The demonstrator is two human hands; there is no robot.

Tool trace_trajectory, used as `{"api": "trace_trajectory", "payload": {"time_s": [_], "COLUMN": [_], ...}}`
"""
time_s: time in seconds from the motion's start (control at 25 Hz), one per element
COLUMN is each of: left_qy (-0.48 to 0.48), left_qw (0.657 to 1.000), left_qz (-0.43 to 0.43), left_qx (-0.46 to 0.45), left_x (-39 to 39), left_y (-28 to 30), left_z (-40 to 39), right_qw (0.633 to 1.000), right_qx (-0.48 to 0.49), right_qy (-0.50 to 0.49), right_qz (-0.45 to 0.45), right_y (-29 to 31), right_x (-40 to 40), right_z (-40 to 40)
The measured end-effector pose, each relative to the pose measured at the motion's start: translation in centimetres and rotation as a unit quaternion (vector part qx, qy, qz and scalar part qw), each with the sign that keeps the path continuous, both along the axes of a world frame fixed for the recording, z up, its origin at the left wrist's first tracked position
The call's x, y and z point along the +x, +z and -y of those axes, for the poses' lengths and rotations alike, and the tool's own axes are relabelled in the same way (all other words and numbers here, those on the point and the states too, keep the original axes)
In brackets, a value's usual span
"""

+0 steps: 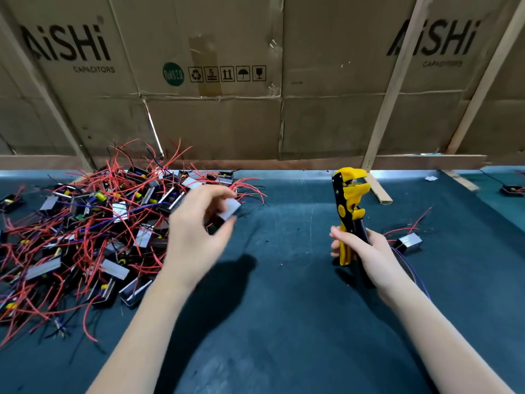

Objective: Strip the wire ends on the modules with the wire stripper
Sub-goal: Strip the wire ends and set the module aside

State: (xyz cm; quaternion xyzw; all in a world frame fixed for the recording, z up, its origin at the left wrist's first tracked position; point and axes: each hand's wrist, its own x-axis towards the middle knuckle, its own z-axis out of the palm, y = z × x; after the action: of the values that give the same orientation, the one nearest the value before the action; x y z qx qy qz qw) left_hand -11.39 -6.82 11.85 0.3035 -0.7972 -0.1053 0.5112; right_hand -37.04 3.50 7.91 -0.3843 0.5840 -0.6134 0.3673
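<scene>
A big heap of small black and silver modules [93, 237] with red, black and purple wires covers the left of the dark green mat [284, 308]. My left hand [196, 237] hovers at the heap's right edge and grips one module [230, 210] between thumb and fingers; the hand is blurred. My right hand [366, 254] grips the handles of a yellow and black wire stripper [350, 206], held upright with its jaws pointing up and nothing in them. Hand and stripper stand well to the right of the held module.
One module [409, 242] with red and purple wires lies on the mat just right of my right hand. Another module [511, 190] sits at the far right edge. A cardboard wall [255, 109] with wooden battens closes the back of the bench.
</scene>
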Motion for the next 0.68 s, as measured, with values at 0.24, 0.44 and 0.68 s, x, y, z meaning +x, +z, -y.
{"api": "trace_trajectory", "payload": {"time_s": [0.24,0.44,0.68], "left_qy": [-0.178,-0.275,0.010], "left_qw": [0.921,0.917,0.950], "left_qz": [0.340,0.129,0.255], "left_qx": [0.065,0.259,0.180], "left_x": [-3.9,-3.0,-3.1], "left_y": [-3.1,-1.2,-2.0], "left_z": [-2.6,-3.3,-2.3], "right_qw": [0.999,0.998,0.954], "right_qx": [0.006,0.020,0.013], "right_qy": [-0.041,-0.013,-0.078], "right_qz": [0.001,-0.060,-0.291], "right_y": [-0.5,-0.7,-0.9], "right_x": [-0.7,-0.8,-0.4], "right_z": [0.0,0.2,-0.2]}}
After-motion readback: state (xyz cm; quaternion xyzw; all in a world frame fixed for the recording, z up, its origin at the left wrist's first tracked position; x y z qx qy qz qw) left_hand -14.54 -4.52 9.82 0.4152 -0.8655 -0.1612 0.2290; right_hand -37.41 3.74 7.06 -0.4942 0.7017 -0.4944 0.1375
